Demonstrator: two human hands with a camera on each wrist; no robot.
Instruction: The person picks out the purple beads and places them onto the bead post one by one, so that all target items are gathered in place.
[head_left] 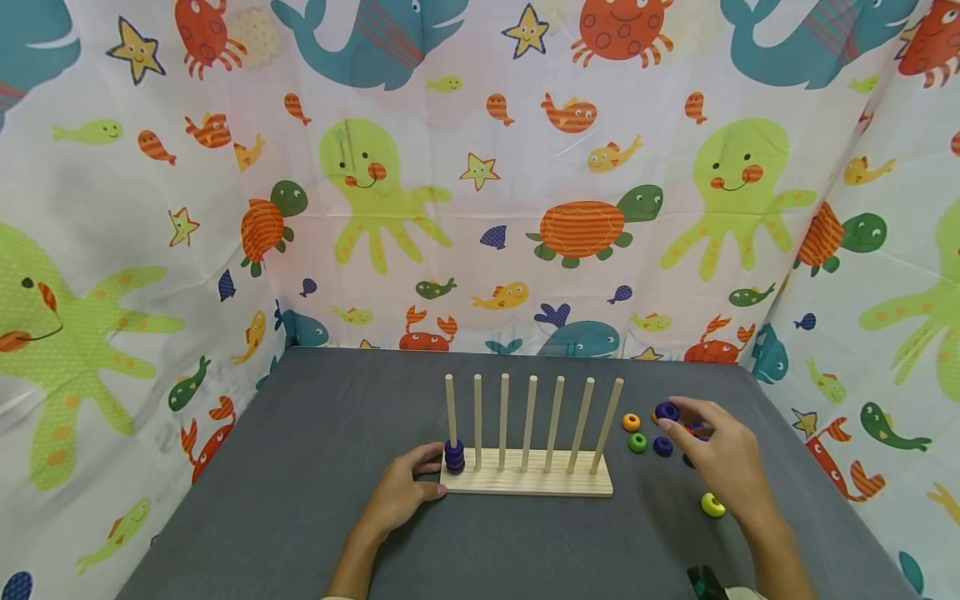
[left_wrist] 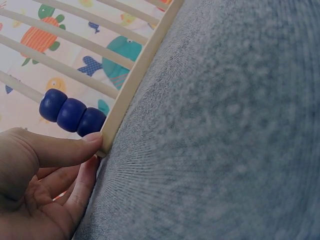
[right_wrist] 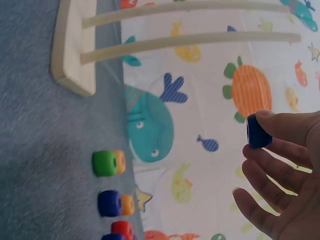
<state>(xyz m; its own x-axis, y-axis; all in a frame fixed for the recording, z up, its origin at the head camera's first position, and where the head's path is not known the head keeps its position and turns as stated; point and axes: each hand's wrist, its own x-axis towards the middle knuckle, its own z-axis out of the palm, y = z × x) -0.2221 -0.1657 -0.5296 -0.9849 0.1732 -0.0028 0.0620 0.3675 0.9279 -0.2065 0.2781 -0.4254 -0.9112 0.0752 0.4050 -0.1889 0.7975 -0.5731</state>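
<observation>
A pale wooden peg rack with a row of upright pegs stands on the grey table. Three dark blue beads are stacked on its leftmost peg, down by the base. My left hand pinches the left end of the base, the thumb lying along the edge just under those beads. To the right of the rack, my right hand holds one blue bead between thumb and index finger, raised off the table. Its other fingers are spread and loosely bent.
Loose beads lie right of the rack: an orange bead, a green bead, a blue bead and, nearer me, a yellow bead. A red bead and others are partly hidden. A sea-animal curtain surrounds the table.
</observation>
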